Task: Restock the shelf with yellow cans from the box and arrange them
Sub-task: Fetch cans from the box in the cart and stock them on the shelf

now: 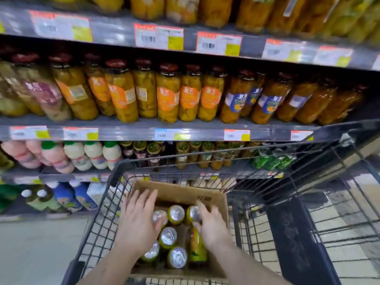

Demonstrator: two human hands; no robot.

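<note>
The yellow cans (169, 236) sit in the cardboard box (213, 199) in my trolley (115, 175), most of them upright with their silver pull-tab tops facing me, and one lying on its side along the right of the box so its yellow-green printed wall shows. I count about seven; more could be hidden under my hands. The far left part of the box shows bare cardboard, so it is not full, but I judge the job to be near its start or middle: every can I can see is in the box and none is in my grasp yet.

My left hand (139, 221) hangs over the left cans with fingers spread and nearly straight, fingertips near the far flap, thumb touching or just beside a can top; it holds nothing. My right hand (211, 225) has its fingers bent around the top of the far right can, thumb at the near side, so I judge it is taking hold of that one, though the grip is not plainly closed.

The shelf (144, 131) in front carries tall jars of fruit with dark lids, and below them white bottles and small jars. I cannot see a gap meant for the cans, nor any matching cans there, so finding the slot and lining them up is all left to do.
</note>
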